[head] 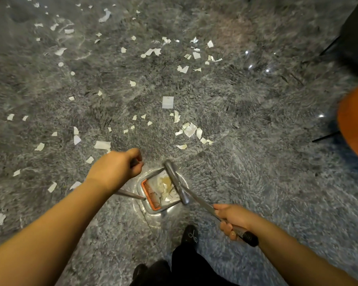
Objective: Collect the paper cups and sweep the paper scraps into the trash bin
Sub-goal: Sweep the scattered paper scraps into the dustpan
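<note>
Several white paper scraps (pixel 189 130) lie scattered over a shaggy grey carpet (pixel 246 120). A grey dustpan (pixel 151 195) with an orange comb edge stands on the carpet in front of my feet, with scraps inside it. My left hand (pixel 116 168) grips the top of the dustpan's upright handle. My right hand (pixel 233 220) grips the grey broom handle (pixel 201 202), and the broom head (pixel 175 179) rests across the dustpan's mouth. No paper cups or trash bin are in view.
An orange chair seat (pixel 354 122) with thin black legs stands at the right edge. A dark object (pixel 355 36) fills the top right corner. My dark-socked foot (pixel 190 237) and black trousers are just behind the dustpan.
</note>
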A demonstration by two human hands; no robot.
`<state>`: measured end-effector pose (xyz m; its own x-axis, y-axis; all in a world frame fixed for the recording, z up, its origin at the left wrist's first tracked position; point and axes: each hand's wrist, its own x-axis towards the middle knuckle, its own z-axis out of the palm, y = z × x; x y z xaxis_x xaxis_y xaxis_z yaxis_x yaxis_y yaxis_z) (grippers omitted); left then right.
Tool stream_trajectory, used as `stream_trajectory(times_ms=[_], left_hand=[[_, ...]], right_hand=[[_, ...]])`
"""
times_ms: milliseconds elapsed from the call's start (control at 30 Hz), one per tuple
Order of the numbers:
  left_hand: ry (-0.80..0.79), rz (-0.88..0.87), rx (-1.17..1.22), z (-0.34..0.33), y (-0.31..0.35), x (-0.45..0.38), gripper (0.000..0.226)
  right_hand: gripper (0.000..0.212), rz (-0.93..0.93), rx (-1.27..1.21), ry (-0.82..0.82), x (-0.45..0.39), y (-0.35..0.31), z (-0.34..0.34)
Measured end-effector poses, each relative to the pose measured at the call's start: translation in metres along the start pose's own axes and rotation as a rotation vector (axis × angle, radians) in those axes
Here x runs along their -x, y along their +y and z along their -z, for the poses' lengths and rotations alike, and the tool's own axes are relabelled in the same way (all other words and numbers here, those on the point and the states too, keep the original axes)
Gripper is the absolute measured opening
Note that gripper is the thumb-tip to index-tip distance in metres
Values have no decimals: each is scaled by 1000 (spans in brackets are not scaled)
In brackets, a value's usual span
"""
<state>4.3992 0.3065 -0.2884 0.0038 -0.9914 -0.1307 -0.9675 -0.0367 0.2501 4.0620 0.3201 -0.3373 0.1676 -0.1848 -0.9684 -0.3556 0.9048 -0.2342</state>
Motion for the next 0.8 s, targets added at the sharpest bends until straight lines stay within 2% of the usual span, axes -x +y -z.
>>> stream_trajectory(times_ms=[100, 267, 500, 633, 800], left_hand=[[49, 32, -19, 10, -16, 2, 14], [28, 67, -4, 15, -42, -4, 15], [30, 38, -17, 15, -70, -40, 11], [8, 48, 36, 19, -93, -59, 12], [60, 29, 4, 19, -106, -55, 12]], right_hand=[[40, 16, 7, 34, -2, -14, 3], [41, 57, 66, 61, -10, -44, 5], [37, -3, 31, 112, -46, -78, -10], [40, -8, 80, 90, -71, -80, -33], [46, -6, 146, 2, -80, -70, -70]])
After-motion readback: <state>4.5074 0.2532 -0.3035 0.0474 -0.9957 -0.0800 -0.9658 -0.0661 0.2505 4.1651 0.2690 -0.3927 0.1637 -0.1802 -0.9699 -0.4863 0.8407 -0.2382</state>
